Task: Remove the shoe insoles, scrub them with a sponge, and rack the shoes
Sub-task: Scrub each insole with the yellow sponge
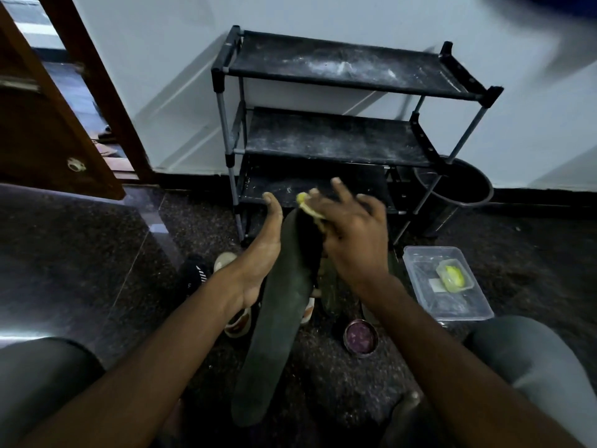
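Shoe rack [323, 137] against the wall: three tiers, all dusty, no shoes on it, so racking is not yet done.

Insole [277, 318] is out of its shoe and held up over the floor [97, 253], toe end toward the rack and heel end toward the lap.

Clear tub [452, 305] sits on the floor to the right, with a small yellow-green item inside.

Left hand [258, 253] backs the insole from its left side, thumb straight along the edge. The fingers are hidden behind it, so I can't tell if they are curled.

Right hand [352, 240] holds the sponge at the toe end, fingers loosely splayed, slightly blurred.

Shoe [239, 321] is on the floor directly under the hands. An open tin [361, 337] with purple contents is just beside it.

Sponge [307, 206]: only a yellow edge shows, at the insole's tip.

Risks, as I judge them:
- The insole is thin and backed only on one side, so hard pressure at the unsupported tip could fold it or flick it loose.
- The loose hold on the sponge could slip mid-stroke.
- Drips or a dropped insole would land in the tin or the shoe.
- The shelves are dusty, so clean shoes would pick that up.
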